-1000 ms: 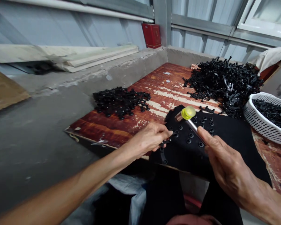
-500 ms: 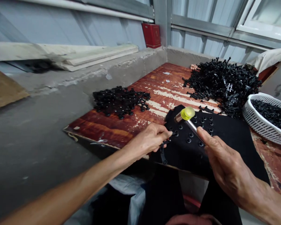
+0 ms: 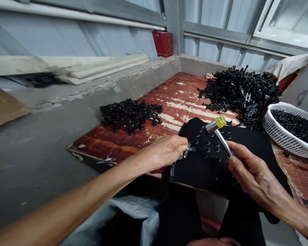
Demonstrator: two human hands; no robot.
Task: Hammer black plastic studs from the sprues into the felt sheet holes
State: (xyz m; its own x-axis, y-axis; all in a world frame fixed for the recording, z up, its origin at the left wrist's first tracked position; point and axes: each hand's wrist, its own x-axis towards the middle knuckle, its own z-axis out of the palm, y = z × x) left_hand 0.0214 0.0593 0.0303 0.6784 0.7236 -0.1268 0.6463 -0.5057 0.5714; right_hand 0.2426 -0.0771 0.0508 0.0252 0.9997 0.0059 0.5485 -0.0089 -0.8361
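Observation:
My left hand [image 3: 164, 152] rests at the near edge of a black cloth pad [image 3: 246, 153], its fingertips against a black plastic strip [image 3: 186, 152]. A second dark strip [image 3: 172, 171] hangs down from that spot. Rows of small black plastic studs [image 3: 207, 149] stand on the pad. My right hand [image 3: 254, 174] grips the steel handle of a small mallet [image 3: 222, 141] whose yellow-tipped head [image 3: 215, 124] is raised just above the studs. The far part of the pad lies under nothing; its underside is hidden.
A large heap of black plastic parts [image 3: 241, 95] lies on a worn red-brown wooden board [image 3: 154, 140], with a linked black cluster [image 3: 129, 116] to its left. A white slotted basket [image 3: 289, 131] holds more black parts at right. A concrete ledge runs behind.
The mallet and my right hand have shifted right, with the mallet head tilting further to the right. The black strip at my left fingertips shows more clearly. The whole view has dipped slightly.

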